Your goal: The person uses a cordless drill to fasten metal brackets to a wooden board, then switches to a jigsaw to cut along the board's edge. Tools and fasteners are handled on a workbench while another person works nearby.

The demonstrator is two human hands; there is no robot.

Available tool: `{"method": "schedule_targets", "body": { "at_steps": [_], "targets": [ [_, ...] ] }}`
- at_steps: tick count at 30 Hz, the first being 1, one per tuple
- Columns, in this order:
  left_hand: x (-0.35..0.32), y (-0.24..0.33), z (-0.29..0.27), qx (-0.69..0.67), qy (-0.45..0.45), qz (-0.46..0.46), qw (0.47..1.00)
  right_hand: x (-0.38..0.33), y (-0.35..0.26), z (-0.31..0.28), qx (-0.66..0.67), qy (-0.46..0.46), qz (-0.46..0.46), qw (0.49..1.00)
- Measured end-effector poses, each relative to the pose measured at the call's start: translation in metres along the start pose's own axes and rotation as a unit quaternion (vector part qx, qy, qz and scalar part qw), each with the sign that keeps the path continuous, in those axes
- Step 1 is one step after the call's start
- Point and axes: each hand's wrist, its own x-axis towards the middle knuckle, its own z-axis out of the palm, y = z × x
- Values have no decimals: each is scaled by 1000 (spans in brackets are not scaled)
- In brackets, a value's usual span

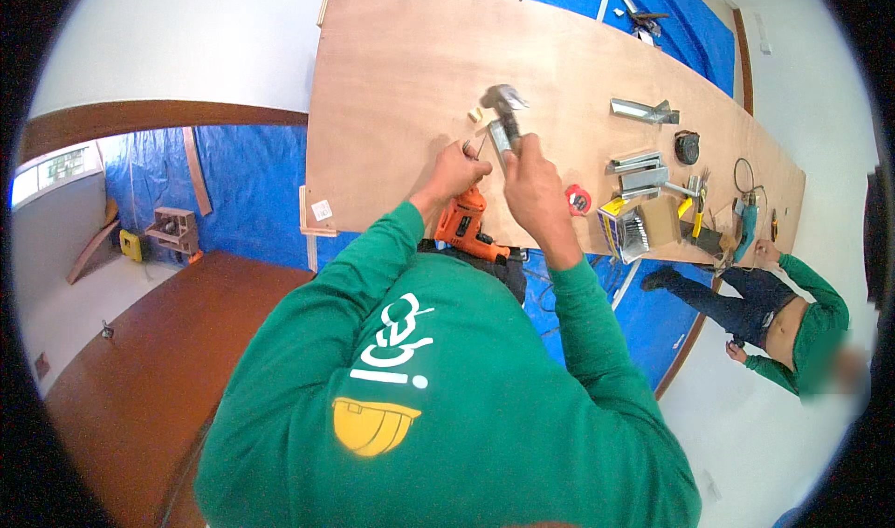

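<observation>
My right hand [530,178] is clamped on the steel claw hammer [504,109], raised over the long plywood board [401,71]; my left hand [457,169] pinches something small upright, steadying it beneath the head.

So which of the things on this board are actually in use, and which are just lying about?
In use: hammer in the right hand; small fastener pinched by the left hand; plywood board.
Lying about: orange drill, tape measure, metal channel pieces, cardboard box.
</observation>
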Motion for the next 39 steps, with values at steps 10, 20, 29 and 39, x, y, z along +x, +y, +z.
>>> {"method": "schedule_targets", "body": {
  "at_steps": [10,20,29,39],
  "targets": [
    [25,-24,-13,-409,-123,-106,898,52,162,39,-69,201,133,968],
    [40,-47,-19,-303,-125,-94,940,18,61,96,134,58,-12,989],
    [43,-28,-79,35,-186,-164,968,23,23,141,256,8,-11,966],
    [48,-44,-94,-250,-300,-275,879,8,7,132,280,33,-36,959]
  ]
}}
